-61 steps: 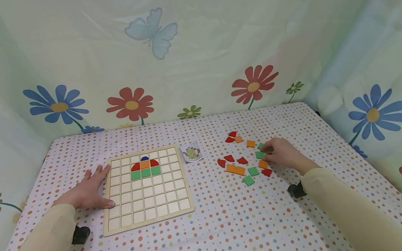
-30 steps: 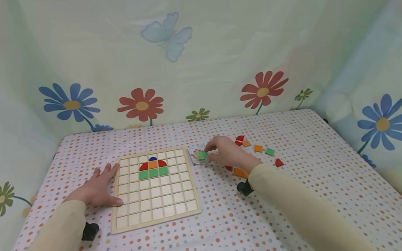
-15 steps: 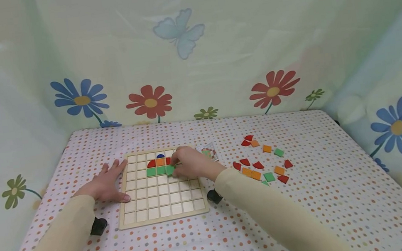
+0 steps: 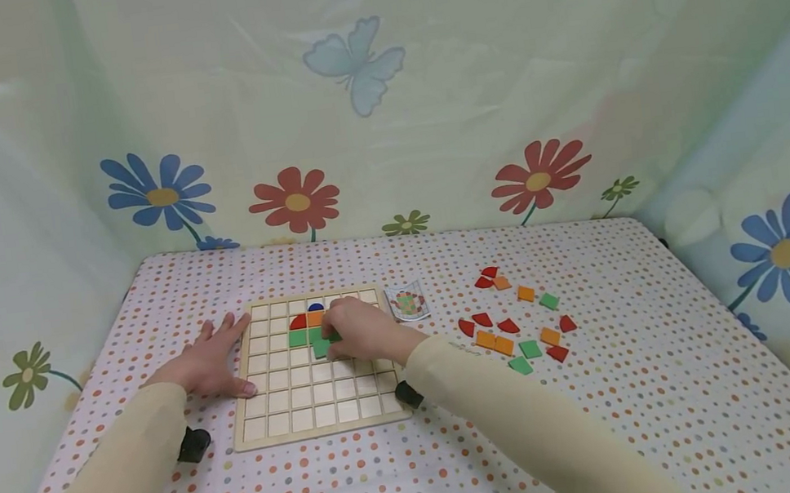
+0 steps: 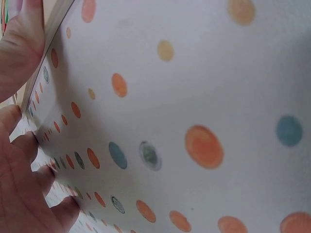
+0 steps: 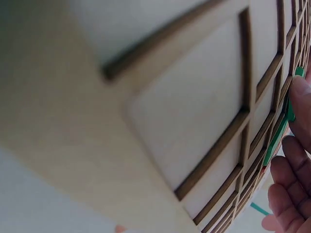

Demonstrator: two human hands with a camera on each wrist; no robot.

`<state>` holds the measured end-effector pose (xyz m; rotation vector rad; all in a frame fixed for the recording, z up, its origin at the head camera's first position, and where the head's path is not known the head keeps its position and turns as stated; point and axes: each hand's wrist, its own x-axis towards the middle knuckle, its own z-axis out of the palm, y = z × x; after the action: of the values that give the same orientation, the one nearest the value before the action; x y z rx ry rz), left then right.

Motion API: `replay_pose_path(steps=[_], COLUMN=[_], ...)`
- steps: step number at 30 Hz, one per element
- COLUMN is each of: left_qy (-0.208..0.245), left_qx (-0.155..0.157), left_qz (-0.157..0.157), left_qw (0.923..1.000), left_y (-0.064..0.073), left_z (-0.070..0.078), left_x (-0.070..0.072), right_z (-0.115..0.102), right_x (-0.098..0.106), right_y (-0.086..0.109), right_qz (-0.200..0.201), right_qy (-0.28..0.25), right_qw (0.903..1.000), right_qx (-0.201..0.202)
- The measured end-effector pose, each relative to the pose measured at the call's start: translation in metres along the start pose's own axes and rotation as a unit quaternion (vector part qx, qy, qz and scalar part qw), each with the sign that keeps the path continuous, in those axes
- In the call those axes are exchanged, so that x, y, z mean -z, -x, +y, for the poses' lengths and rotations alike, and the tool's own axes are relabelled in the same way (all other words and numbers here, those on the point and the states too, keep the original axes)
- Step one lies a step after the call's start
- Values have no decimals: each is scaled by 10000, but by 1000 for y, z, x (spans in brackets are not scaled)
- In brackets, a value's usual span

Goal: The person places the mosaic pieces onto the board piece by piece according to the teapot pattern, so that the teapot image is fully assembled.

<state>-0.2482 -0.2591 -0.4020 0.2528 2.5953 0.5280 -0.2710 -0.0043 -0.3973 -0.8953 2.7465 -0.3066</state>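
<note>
A wooden grid board [image 4: 295, 398] lies on the table, with square cells. Near its top sit a blue piece [image 4: 315, 307], a red quarter-round piece [image 4: 298, 322], an orange square [image 4: 315, 319] and a green square [image 4: 298, 338]; my right hand [image 4: 362, 328] covers part of this group. Between thumb and fingers that hand pinches a green square tile [image 4: 320, 348], close over the cells just below the green row. My left hand [image 4: 209, 361] rests at the board's left edge, fingers spread, with its thumb [image 5: 22, 43] against the frame in the left wrist view.
A small picture card [image 4: 408, 302] lies right of the board. Farther right are scattered loose tiles: red quarter-rounds [image 4: 508, 325], orange squares [image 4: 503, 346] and green squares [image 4: 529, 349]. A flowered curtain [image 4: 452, 108] stands behind the table.
My right hand has picked up a green tile from the loose pieces and carried it left over the board. The head view has turned right. My left hand stays at the board's edge.
</note>
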Motion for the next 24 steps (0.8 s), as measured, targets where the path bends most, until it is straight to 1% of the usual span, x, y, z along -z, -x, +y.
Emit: replay_pose_path(steps=[4, 9, 19, 24], left_qy=[67, 44, 12, 27], left_qx=[42, -18, -119, -85], left_qz=[-25, -15, 25, 56], left_qw=[10000, 10000, 9999, 9999], left_y=[0, -2, -2, -2], left_z=[-2, -4, -5, -5], left_x=[-1, -1, -2, -1], right_z=[-3, -6, -5, -5], right_x=[-1, -3, -1, 2], right_y=[-1, 0, 3, 2], right_qz=[45, 111, 81, 24], right_qy=[169, 265, 229, 183], right_qw=[9998, 9994, 9992, 9992], right_qx=[95, 218, 322, 351])
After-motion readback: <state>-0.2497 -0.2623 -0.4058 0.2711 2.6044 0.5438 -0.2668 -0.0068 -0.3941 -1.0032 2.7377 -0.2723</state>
